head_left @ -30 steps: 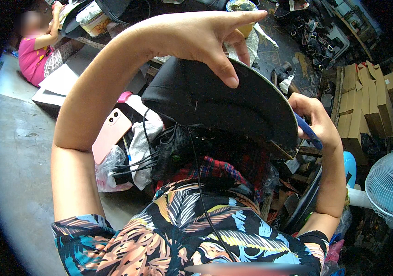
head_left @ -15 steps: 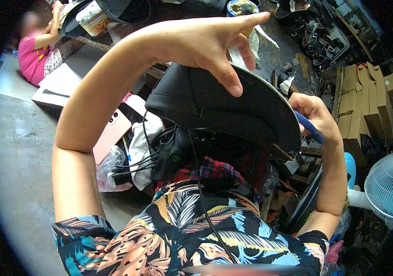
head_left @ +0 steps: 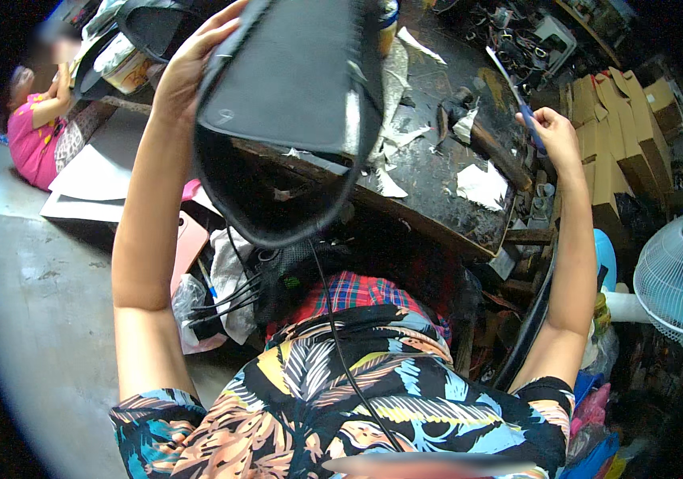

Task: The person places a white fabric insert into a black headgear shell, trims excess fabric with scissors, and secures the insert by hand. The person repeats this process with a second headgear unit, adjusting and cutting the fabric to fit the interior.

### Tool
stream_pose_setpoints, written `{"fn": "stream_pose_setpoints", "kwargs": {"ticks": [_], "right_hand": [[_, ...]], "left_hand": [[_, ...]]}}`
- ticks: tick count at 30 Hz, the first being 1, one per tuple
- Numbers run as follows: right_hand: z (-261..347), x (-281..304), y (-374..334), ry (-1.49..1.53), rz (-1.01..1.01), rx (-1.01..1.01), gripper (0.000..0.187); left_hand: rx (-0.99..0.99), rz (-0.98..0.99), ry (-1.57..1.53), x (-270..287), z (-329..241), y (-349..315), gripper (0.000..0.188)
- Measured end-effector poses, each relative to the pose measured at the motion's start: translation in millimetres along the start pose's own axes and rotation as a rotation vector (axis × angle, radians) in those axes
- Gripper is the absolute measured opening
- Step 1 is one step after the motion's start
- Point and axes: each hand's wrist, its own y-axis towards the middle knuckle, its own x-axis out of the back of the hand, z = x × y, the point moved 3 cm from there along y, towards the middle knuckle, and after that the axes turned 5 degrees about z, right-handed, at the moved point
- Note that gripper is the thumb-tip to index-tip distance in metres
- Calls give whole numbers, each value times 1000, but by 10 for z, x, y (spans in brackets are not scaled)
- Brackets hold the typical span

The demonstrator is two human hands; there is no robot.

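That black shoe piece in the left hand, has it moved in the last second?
Yes. The black shoe piece rose from lap level, up and away from the body, and is now in front of the dark workbench.

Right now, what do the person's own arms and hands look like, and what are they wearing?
Both forearms are bare from the upper arm down, with no gloves, watch or rings that I can make out on the left hand or the right hand. The short sleeves belong to a dark shirt printed with tropical leaves in blue, orange, yellow and white. A thin black cable runs down the shirt front.
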Motion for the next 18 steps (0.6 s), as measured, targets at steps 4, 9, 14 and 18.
{"fn": "stream_pose_setpoints", "kwargs": {"ticks": [4,9,14,18], "right_hand": [[-190,-149,223,-261,4,-44,45],[121,-237,265,-142,-37,99,37],[624,-253,-271,47,54,276,48],[889,-428,-630,-68,16,511,53]], "left_hand": [[-119,-155,-83,469,319,-114,49],[-33,-506,243,683,704,-184,37],[-40,-557,392,666,886,-288,37],[-19,-591,213,534,906,-321,33]]}}
